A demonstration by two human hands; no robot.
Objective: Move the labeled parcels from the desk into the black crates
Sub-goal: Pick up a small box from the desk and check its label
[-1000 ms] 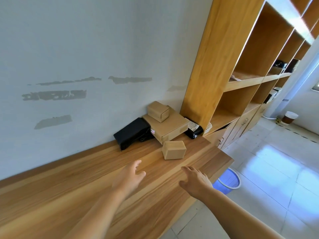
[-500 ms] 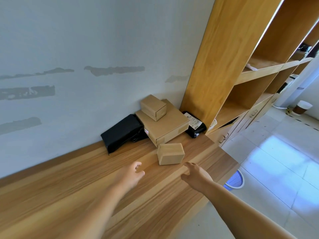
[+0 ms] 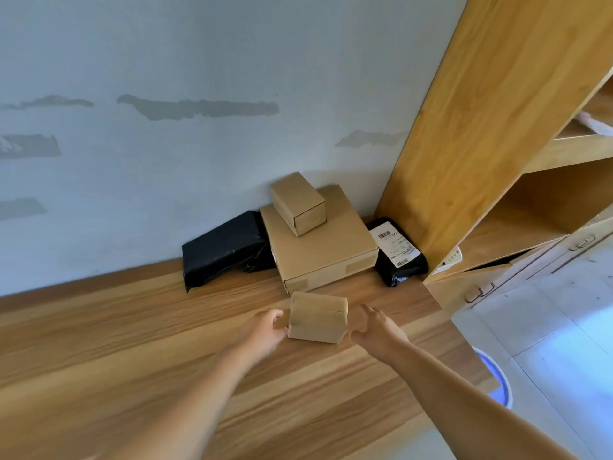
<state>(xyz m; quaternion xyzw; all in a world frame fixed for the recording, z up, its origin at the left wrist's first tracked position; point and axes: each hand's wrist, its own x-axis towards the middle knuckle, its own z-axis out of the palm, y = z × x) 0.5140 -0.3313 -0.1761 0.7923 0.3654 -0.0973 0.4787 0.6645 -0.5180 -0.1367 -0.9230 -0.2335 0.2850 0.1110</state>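
Both hands flank the small cardboard box (image 3: 316, 317) on the worktop (image 3: 132, 343): left hand (image 3: 263, 330) and right hand (image 3: 374, 327) curl against its 2 ends, gripping it.

A single wide-angle view looks from the person's head, forward and steeply down onto a wooden desk (image 3: 132, 360) set against a pale wall (image 3: 166, 61). The lens sits close above the desk's near edge, so both forearms reach in from the bottom of the frame toward the middle, the left hand (image 3: 265, 330) and right hand (image 3: 374, 327) landing just below centre. The horizon is tilted: the desk runs upward to the right, and a wooden shelf unit (image 3: 481, 127) leans across the right side. Straight edges bow near the borders. The floor (image 3: 547, 343) shows at the lower right.
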